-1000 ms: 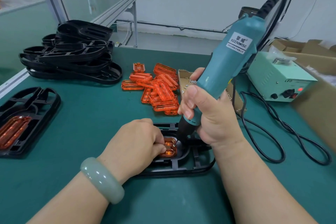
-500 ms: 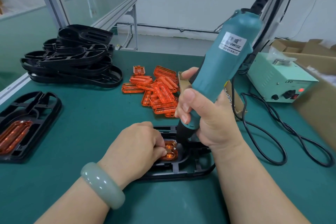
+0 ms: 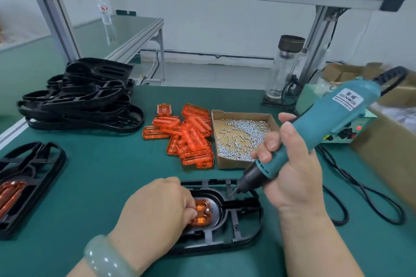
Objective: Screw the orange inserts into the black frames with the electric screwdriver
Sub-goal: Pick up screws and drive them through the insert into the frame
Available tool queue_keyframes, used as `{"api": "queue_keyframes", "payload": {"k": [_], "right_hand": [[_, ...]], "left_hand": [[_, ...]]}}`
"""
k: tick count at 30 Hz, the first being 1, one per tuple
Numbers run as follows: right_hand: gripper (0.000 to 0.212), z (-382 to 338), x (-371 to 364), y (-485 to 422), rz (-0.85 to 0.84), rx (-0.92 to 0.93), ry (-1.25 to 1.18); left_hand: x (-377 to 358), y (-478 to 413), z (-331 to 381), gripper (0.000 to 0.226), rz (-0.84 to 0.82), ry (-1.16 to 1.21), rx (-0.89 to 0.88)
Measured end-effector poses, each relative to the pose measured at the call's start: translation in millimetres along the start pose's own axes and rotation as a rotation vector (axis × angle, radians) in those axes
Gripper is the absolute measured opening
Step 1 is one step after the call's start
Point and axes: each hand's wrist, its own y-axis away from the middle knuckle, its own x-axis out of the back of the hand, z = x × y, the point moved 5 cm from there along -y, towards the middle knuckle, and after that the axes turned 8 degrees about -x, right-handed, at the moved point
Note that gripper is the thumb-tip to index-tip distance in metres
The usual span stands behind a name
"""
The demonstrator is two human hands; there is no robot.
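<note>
Head view. A bench under a green mat (image 3: pixel 101 164). The black frame (image 3: pixel 243 227) lies flat near the front edge, long axis left to right, between the two forearms. One orange insert (image 3: pixel 202 212) sits in the oval pocket at its left end. A small silver screw head shows on the insert's right side.

The left hand (image 3: pixel 155 211) has its fingers curled down onto the insert's left part, pinning it into the pocket; how much is pinch and how much press, I cannot tell. The right hand (image 3: pixel 290 164) is wrapped full round the lower barrel of the electric screwdriver (image 3: pixel 326 123). The tool is tilted, bit pointing down and left, tip clear of the insert and over the frame's far ribs. Whether a screw rides on the bit is too small to tell.

Handling, my judgement:
- **Insert:** thin clear moulded plastic, light and slick, likely to crack if over-driven. Hold it by the end and edges, fingers away from the screw holes.
- **Frame:** light open ribbing, stiff enough but apt to skate on the mat, so it wants weight from above.
- **Driver:** the heavy item, with a cable dragging at its tail. A low grip near the collar suits steering the bit.

Around: loose orange inserts (image 3: pixel 191 139) are heaped behind, with a cardboard tray (image 3: pixel 231 164) of screws just right of them. A stack of bare frames (image 3: pixel 85 101) sits far left, and a finished frame (image 3: pixel 31 184) at the left edge.
</note>
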Motion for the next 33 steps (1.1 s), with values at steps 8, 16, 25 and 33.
{"api": "queue_keyframes", "payload": {"k": [8, 16, 25, 33], "right_hand": [[0.019, -4.1, 12.9, -5.0, 0.094, -0.006, -0.117], [0.02, -4.7, 13.6, -5.9, 0.139, -0.009, -0.101], [0.018, -1.9, 13.6, -6.5, 0.143, -0.034, -0.106], [0.018, -1.8, 12.8, -6.4, 0.141, -0.029, -0.105]], "left_hand": [[34.7, -47.3, 3.7, 0.022, 0.033, 0.079, -0.018], [24.8, -144.9, 29.0, 0.02, -0.02, -0.056, -0.114], [-9.2, -172.8, 39.8, 0.006, -0.296, -0.355, -0.084], [-6.0, -172.2, 49.4, 0.008, -0.205, -0.428, -0.11]]}}
